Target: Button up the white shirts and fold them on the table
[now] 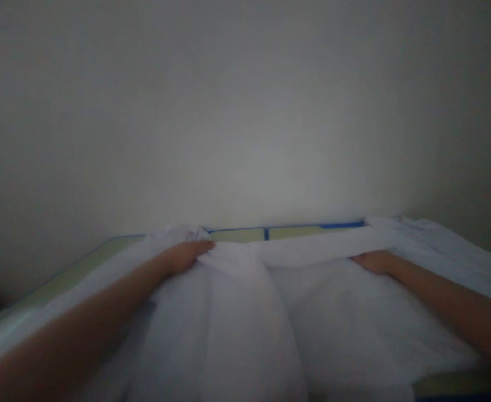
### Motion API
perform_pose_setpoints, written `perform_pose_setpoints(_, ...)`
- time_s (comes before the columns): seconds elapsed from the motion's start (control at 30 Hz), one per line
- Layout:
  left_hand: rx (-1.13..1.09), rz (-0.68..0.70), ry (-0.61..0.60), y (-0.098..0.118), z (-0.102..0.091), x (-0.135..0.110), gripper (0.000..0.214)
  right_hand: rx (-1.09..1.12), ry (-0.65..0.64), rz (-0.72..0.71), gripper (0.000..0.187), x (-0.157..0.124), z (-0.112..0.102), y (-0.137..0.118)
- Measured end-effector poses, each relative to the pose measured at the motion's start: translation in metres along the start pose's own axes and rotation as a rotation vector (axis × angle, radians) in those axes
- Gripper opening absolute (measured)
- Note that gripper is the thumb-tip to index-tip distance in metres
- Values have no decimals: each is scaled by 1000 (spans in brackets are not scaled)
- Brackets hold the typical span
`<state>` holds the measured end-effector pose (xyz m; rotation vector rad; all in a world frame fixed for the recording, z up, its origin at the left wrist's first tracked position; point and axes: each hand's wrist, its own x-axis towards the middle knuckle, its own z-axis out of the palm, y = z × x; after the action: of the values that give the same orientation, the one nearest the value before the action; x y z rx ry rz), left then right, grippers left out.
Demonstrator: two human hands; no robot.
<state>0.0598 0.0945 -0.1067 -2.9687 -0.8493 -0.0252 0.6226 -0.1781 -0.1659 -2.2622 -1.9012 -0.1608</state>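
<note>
A white cloth (295,301) lies spread over a low surface in front of me, with a folded band running across its far side. My left hand (184,255) reaches forward and rests on a bunched part of the cloth at the left, fingers stretched flat on it. My right hand (373,261) lies on the cloth just below the folded band at the right, its fingers tucked at the fabric's edge and partly hidden. The picture is dim and blurred.
The surface under the cloth is yellow-green with a blue border (295,230), showing along the far edge and at the left. A plain pale wall (245,111) rises directly behind it and fills the upper view.
</note>
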Motion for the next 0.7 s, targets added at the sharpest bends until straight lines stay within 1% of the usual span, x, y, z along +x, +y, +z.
perform_pose_setpoints(0.1, 25, -55, -8, -13, 1, -7, 62, -53, 5, 89, 58, -12, -3, 22)
perform_pose_setpoints(0.2, 85, -82, -22, -22, 2, -12, 67, -70, -44, 83, 60, -22, -17, 31)
perform_pose_setpoints(0.27, 124, -116, -7, -23, -1, -14, 60, -82, -145, 39, 54, -28, -37, 35)
perform_pose_setpoints(0.37, 139, -170, 30, -19, -11, -15, 45, -142, -305, 21, 35, -30, -75, 38)
perform_pose_setpoints(0.4, 135, -185, 33, -17, -15, -15, 43, -175, -318, 34, 28, -28, -88, 36)
perform_pose_setpoints(0.43, 132, -201, 31, -14, -19, -14, 42, -209, -300, 55, 23, -24, -98, 30)
perform_pose_setpoints(0.5, 135, -232, 46, -9, -25, -11, 43, -271, -201, 83, 26, -9, -110, 4)
perform_pose_setpoints(0.53, 138, -230, 60, -7, -26, -9, 46, -292, -140, 78, 31, 1, -111, -16)
perform_pose_setpoints(0.6, 143, -163, 87, -5, -24, -4, 56, -285, -53, 9, 40, 25, -100, -68)
perform_pose_setpoints(0.63, 140, -115, 83, -5, -22, -1, 58, -253, -39, -78, 42, 38, -90, -97)
perform_pose_setpoints(0.67, 135, -73, 66, -6, -18, 1, 58, -166, -17, -238, 45, 50, -78, -125)
perform_pose_setpoints(0.7, 130, -45, 40, -8, -15, 2, 56, -78, -27, -369, 49, 60, -65, -149)
